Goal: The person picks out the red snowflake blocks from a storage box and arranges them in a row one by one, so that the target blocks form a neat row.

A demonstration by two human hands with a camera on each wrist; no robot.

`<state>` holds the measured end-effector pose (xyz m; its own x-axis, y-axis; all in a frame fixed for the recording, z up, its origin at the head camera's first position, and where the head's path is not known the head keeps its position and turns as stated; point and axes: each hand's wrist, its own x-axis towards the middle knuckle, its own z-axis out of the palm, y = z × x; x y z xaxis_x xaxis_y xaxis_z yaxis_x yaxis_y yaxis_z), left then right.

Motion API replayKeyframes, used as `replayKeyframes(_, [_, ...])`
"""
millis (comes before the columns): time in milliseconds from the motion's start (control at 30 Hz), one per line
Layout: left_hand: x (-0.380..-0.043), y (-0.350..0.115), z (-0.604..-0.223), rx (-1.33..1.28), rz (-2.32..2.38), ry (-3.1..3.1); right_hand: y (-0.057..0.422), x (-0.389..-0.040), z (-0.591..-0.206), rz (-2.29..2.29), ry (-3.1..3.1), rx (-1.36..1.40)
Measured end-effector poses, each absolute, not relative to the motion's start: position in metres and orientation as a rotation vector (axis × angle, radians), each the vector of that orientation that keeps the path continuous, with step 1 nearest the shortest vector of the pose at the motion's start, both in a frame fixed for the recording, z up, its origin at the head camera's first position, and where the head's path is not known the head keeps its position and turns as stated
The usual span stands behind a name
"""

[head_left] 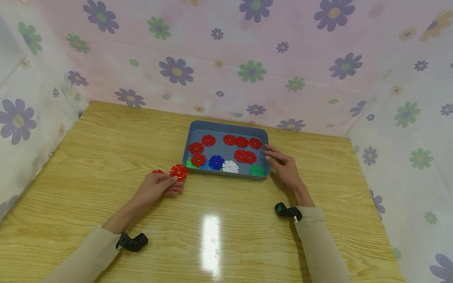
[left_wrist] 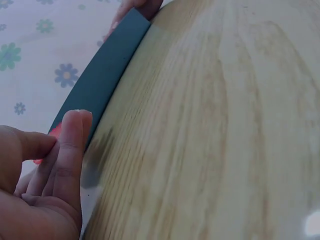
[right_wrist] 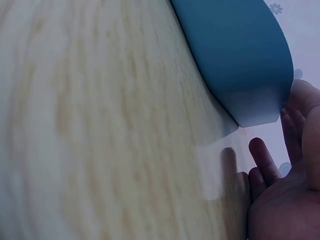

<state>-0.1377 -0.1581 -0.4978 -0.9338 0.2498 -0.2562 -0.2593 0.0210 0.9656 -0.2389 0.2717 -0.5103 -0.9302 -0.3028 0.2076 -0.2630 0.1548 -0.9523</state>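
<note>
My left hand (head_left: 158, 186) pinches a red notched plastic disc (head_left: 179, 171) between thumb and fingers, just outside the front left corner of a grey-blue tray (head_left: 220, 149). Only a small red edge of that disc shows past the fingertips in the left wrist view. Beside this hand another red disc (head_left: 157, 171) lies on the table, partly covered by it. At the tray's right end is my right hand (head_left: 287, 167), its fingers extended and spread at the rim. The right wrist view has its thumb (right_wrist: 301, 95) against the tray's outer corner.
Inside the tray lie several red discs (head_left: 208, 140), with a dark blue disc (head_left: 216, 162), a white disc (head_left: 230, 167) and a green disc (head_left: 256, 170) along the front wall. Flower-patterned cloth (head_left: 215, 70) surrounds the wooden table (head_left: 244, 230) at the back and sides.
</note>
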Motion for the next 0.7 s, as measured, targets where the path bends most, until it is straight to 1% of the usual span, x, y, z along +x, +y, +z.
replayKeyframes(433, [-0.13,-0.16,-0.498,-0.041,1.914,1.999,0.272,-0.238,-0.511,-1.929,2.37,-0.567])
replayKeyframes(700, [-0.123,-0.163,-0.494,-0.127,1.941,1.93,0.272,-0.238,-0.51,-1.933,2.361,-0.569])
